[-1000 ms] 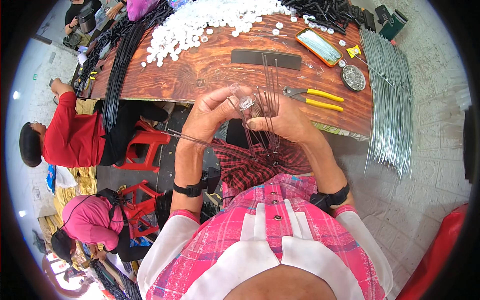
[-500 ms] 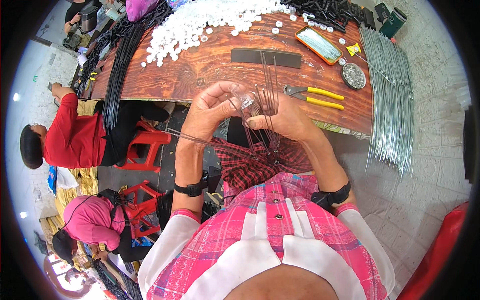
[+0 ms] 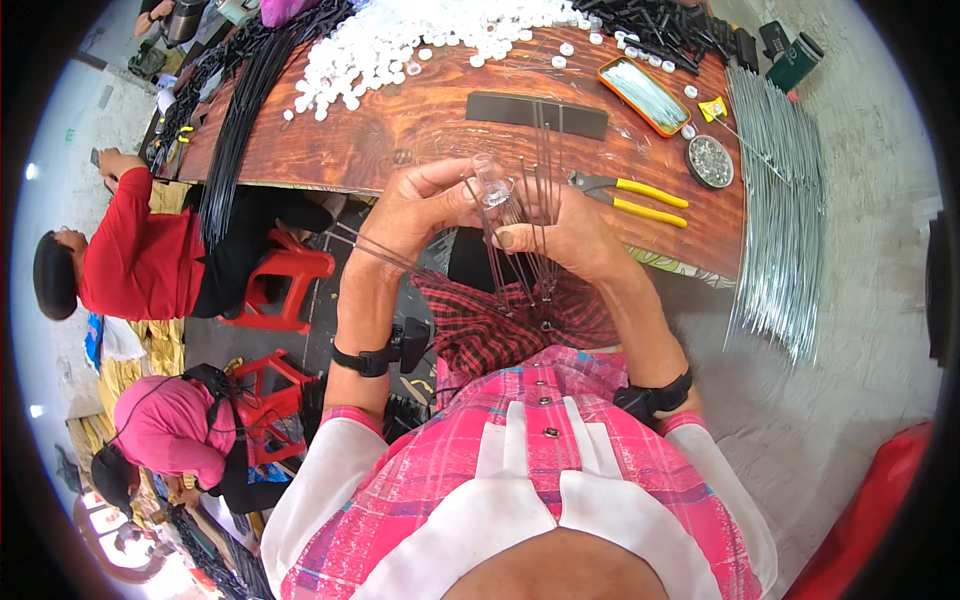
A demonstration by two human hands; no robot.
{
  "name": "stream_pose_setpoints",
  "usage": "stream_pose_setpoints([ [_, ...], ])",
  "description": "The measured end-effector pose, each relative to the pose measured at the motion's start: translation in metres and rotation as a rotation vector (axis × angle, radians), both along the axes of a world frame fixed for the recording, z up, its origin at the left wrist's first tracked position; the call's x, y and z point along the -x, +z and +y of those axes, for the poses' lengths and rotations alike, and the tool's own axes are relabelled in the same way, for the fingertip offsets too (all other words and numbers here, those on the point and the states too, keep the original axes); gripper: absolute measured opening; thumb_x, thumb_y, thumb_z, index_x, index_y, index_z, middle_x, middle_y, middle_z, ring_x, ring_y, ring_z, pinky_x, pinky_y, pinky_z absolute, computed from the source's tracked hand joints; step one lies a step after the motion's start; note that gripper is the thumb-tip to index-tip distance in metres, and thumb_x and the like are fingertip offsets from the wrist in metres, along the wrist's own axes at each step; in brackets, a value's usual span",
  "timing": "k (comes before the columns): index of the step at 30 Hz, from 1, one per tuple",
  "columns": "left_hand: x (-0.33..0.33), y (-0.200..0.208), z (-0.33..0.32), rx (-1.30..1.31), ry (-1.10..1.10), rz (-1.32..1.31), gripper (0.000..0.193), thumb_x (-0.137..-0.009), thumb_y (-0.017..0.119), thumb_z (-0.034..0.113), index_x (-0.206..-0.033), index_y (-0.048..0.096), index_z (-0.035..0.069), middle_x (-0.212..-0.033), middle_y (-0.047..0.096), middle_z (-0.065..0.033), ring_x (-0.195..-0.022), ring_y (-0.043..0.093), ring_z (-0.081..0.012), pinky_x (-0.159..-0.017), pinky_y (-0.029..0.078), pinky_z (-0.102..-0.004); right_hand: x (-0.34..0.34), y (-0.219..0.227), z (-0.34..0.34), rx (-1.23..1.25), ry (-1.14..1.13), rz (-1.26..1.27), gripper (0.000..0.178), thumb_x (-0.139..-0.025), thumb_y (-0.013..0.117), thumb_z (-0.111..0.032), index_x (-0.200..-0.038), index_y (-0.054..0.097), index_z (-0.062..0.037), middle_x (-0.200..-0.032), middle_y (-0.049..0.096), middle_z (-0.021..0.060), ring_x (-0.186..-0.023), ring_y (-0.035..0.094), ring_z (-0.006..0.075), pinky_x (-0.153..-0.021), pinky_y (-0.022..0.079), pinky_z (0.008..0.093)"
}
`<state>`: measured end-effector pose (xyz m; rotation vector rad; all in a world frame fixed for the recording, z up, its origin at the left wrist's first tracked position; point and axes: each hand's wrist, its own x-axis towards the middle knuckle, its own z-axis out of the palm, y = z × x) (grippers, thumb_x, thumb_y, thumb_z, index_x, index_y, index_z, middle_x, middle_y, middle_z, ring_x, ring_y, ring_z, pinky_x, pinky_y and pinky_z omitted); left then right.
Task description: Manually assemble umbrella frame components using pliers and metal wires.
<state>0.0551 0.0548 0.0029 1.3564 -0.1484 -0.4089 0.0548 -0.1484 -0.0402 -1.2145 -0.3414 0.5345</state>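
Pinched between the fingers of my left hand (image 3: 432, 208) is a small clear plastic piece (image 3: 490, 186) with a wider rim. My right hand (image 3: 577, 235) is closed around a bundle of thin dark metal rods (image 3: 541, 190), its thumb pressed across them. The rods fan out upward and also hang down over the checked cloth on my lap. The plastic piece is against or just beside the rods at the left; I cannot tell whether it touches them. A few more rods (image 3: 370, 243) stick out leftward past my left wrist.
On the wooden table (image 3: 360, 140) lie yellow-handled pliers (image 3: 640, 200), a dark flat bar (image 3: 535, 113), a tray of thin pins (image 3: 643, 95), a bowl of small clear parts (image 3: 709, 161) and heaped white caps (image 3: 400, 55). Long silvery rods (image 3: 780, 220) overhang the right edge. Two people sit at left.
The clear plastic piece now stands more upright and shows more fully between my left fingers. My right hand keeps its grip on the rods. The view has shifted slightly.
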Motion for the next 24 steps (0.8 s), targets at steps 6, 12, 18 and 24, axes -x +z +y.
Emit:
stream_pose_setpoints([
  [6,0.001,0.007,-0.001,-0.021,0.002,0.021,0.039,-0.083,0.072,0.023,-0.110,0.063,-0.003,-0.093,0.066,-0.0063,-0.083,0.063,-0.0129,-0.071,0.053,-0.0271,0.001,0.011,-0.001,0.009,0.016,0.020,0.032,-0.073,0.079,-0.012,-0.097,0.061,-0.0018,-0.086,0.061,-0.0008,-0.076,0.056,0.0072,-0.069,0.047,0.0222],
  [12,0.000,0.000,-0.005,-0.012,0.053,0.021,0.041,-0.082,0.073,0.025,-0.110,0.064,-0.003,-0.092,0.067,-0.0064,-0.078,0.063,-0.0122,-0.067,0.052,-0.0250,-0.001,0.008,-0.003,0.005,0.041,0.019,0.034,-0.073,0.080,-0.014,-0.099,0.061,-0.0023,-0.087,0.062,-0.0015,-0.078,0.057,0.0069,-0.070,0.047,0.0220],
  [18,0.002,-0.003,-0.010,-0.009,0.084,-0.009,0.039,-0.084,0.071,0.025,-0.111,0.064,-0.003,-0.095,0.068,-0.0072,-0.081,0.064,-0.0128,-0.069,0.052,-0.0253,-0.003,0.012,-0.006,0.031,0.058,0.041,0.032,-0.075,0.079,-0.012,-0.099,0.060,-0.0022,-0.089,0.063,-0.0009,-0.079,0.058,0.0068,-0.071,0.048,0.0221],
  [24,0.002,-0.004,-0.012,-0.027,0.105,-0.023,0.038,-0.086,0.069,0.022,-0.113,0.062,-0.003,-0.097,0.068,-0.0074,-0.083,0.065,-0.0137,-0.072,0.053,-0.0272,-0.002,0.012,-0.008,-0.003,0.033,0.070,0.030,-0.076,0.078,-0.010,-0.099,0.061,-0.0020,-0.091,0.064,0.0004,-0.080,0.058,0.0075,-0.073,0.048,0.0224],
])
